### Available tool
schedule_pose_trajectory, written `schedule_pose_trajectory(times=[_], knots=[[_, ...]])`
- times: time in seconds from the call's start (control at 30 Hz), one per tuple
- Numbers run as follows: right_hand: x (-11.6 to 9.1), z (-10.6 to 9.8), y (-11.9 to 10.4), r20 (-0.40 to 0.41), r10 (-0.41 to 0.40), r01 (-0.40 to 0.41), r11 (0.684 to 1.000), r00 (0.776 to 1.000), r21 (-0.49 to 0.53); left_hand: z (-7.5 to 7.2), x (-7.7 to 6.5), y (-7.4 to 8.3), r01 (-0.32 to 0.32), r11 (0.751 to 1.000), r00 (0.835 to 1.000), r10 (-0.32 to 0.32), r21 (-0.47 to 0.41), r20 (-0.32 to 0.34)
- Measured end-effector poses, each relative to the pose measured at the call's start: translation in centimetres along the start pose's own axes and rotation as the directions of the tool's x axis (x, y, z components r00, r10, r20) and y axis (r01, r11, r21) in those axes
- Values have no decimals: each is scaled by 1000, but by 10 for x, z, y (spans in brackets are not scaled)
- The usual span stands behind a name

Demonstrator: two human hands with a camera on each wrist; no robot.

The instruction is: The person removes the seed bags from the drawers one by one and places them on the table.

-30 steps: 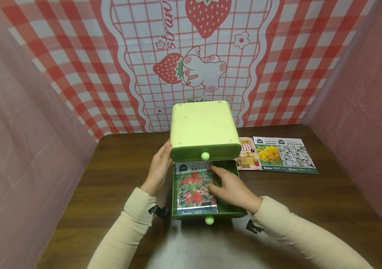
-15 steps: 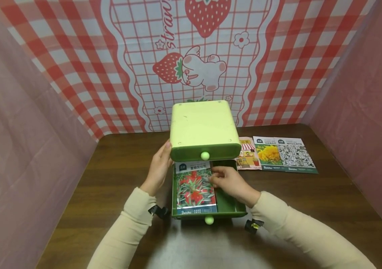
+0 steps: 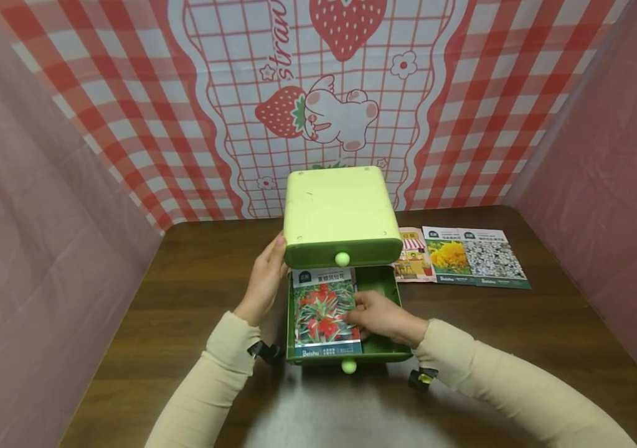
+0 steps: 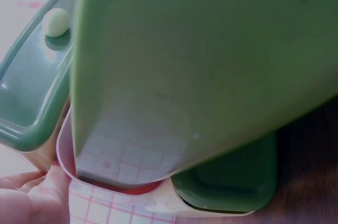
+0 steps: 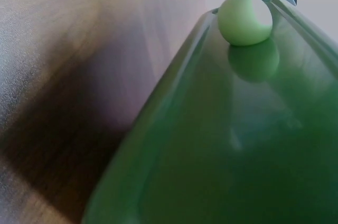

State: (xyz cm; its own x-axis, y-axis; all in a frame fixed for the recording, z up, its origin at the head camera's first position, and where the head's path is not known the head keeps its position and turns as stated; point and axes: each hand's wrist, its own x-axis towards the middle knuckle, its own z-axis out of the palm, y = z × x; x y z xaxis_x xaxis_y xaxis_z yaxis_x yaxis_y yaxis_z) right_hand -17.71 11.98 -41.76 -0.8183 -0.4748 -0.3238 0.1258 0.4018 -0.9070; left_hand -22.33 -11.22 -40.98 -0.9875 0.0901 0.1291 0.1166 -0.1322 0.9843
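A light green drawer cabinet (image 3: 340, 205) with dark green fronts stands at the middle of the table. Below its shut top drawer, a green drawer (image 3: 382, 280) is pulled out, and a seed packet (image 3: 325, 311) with red flowers lies along its left side. My right hand (image 3: 382, 316) is inside this drawer, thumb on the packet's right edge and fingers curled at that edge. My left hand (image 3: 264, 280) rests against the cabinet's left side with its fingers extended. In the right wrist view, the pulled-out drawer's front and round knob (image 5: 244, 20) hide the right hand.
To the cabinet's right lie a yellow-flower seed packet (image 3: 448, 258), a white-flower seed packet (image 3: 494, 258) and a pink illustrated packet (image 3: 415, 255), partly hidden by the cabinet. Another green drawer front (image 4: 232, 182) shows lower down. A strawberry-print cloth (image 3: 228, 124) hangs behind.
My right hand has moved slightly down along the packet's right edge, its fingers now more curled. The left hand and the cabinet stay in place.
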Motion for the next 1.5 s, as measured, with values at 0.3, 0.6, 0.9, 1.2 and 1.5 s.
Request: schedule_pose_trajectory(times=[0.3, 0.6, 0.9, 1.2, 1.5], knots=[[0, 2, 3, -12, 21, -21, 1000, 1000, 12, 0, 0, -1, -6, 1000, 1000, 6, -1, 2], [-1, -9, -3, -67, 24, -20, 998, 997, 64, 0, -1, -1, -14, 1000, 1000, 14, -11, 6], [-11, -20, -12, -62, 68, -57, 986, 996, 158, 0, -1, -1, -11, 1000, 1000, 11, -10, 0], [-28, -31, -13, -24, 109, -104, 982, 994, 159, -1, 0, -2, -13, 1000, 1000, 13, -2, -7], [-56, -46, -6, 10, 121, -121, 981, 993, 149, 0, -1, -1, 2, 1000, 1000, -2, 0, -9]])
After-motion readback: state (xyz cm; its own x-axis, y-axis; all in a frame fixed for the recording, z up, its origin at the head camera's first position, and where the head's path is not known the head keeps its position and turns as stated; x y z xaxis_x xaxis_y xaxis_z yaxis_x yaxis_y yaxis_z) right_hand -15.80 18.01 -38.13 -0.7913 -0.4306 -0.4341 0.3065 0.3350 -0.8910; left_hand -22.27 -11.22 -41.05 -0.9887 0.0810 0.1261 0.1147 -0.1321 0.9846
